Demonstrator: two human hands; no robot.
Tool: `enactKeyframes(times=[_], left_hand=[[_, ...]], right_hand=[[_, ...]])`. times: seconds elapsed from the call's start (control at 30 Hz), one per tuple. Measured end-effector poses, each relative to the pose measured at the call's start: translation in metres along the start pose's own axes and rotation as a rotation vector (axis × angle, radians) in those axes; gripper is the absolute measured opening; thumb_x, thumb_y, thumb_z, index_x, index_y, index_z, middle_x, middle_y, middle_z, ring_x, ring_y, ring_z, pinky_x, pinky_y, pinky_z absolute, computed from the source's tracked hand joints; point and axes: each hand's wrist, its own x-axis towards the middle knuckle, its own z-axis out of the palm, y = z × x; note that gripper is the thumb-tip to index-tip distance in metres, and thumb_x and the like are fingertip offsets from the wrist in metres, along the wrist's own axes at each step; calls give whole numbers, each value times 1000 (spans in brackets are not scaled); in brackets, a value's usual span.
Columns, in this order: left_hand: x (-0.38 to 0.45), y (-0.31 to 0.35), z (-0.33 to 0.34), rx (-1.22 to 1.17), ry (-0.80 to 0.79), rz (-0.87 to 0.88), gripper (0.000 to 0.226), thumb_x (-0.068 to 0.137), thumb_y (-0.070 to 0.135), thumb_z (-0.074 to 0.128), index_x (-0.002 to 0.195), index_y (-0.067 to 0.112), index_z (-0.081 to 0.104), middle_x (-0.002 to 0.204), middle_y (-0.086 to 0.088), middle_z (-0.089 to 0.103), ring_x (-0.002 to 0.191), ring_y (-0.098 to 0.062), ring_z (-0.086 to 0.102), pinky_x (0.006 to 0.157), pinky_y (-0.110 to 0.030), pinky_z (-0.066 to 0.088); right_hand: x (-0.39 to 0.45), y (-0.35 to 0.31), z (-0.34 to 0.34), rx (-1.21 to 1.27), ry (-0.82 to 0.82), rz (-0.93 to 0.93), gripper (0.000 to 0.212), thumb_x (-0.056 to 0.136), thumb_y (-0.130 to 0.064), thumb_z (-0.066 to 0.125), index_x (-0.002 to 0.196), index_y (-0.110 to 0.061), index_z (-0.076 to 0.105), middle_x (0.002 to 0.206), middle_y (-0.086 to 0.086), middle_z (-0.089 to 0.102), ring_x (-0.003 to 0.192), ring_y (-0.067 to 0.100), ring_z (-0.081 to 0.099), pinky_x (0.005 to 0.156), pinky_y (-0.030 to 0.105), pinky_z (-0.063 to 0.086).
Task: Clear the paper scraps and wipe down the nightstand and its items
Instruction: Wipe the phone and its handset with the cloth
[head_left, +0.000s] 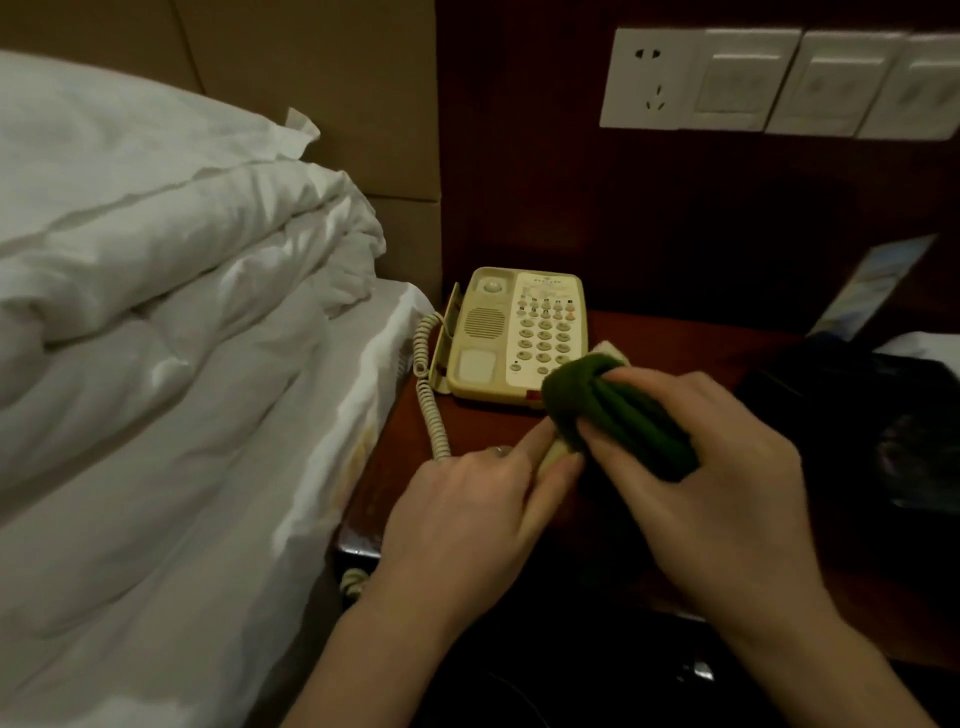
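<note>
The handset (553, 457), mostly wrapped in a green cloth (618, 415), runs from 7 o'clock to 1 o'clock above the worktop (483, 426). The left hand (467, 519) pinches its lower end; the right hand (711, 467) grips the cloth around it. The phone base (514, 332) sits at 11 o'clock, keypad facing up, its print illegible. A dark box (857, 415) sits at 3 o'clock.
</note>
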Motion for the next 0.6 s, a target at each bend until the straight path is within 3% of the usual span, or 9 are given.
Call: enactKeyframes(times=[0.17, 0.33, 0.47, 0.6], left_hand=[[-1, 3, 4, -37, 22, 20, 68, 99, 70, 3, 154, 47, 37, 93, 6, 71, 83, -17, 68, 66, -40, 49], [1, -5, 5, -195, 59, -28, 60, 100, 70, 9, 142, 50, 47, 83, 6, 71, 80, -15, 69, 71, -44, 53], [0, 3, 9, -548, 107, -28, 35, 108, 60, 26, 106, 47, 59, 72, 12, 66, 65, -4, 64, 62, -35, 46], [-1, -1, 8, -709, 126, -102, 38, 110, 53, 29, 114, 42, 65, 91, 12, 76, 80, -3, 71, 67, -32, 50]], right_hand=[[5, 9, -4, 93, 149, 146, 38, 88, -35, 75, 125, -30, 66, 110, -14, 66, 101, -3, 61, 83, 1, 42], [-7, -1, 11, 248, 45, 155, 39, 87, -32, 76, 122, -41, 62, 110, -23, 65, 106, -6, 62, 83, 12, 51], [4, -1, 9, 409, 120, 235, 35, 90, -39, 68, 123, -43, 59, 109, -31, 64, 104, -9, 62, 80, 11, 53], [-16, -12, 22, 484, -31, 267, 34, 87, -39, 70, 119, -44, 59, 108, -30, 63, 100, -9, 63, 77, 15, 55]])
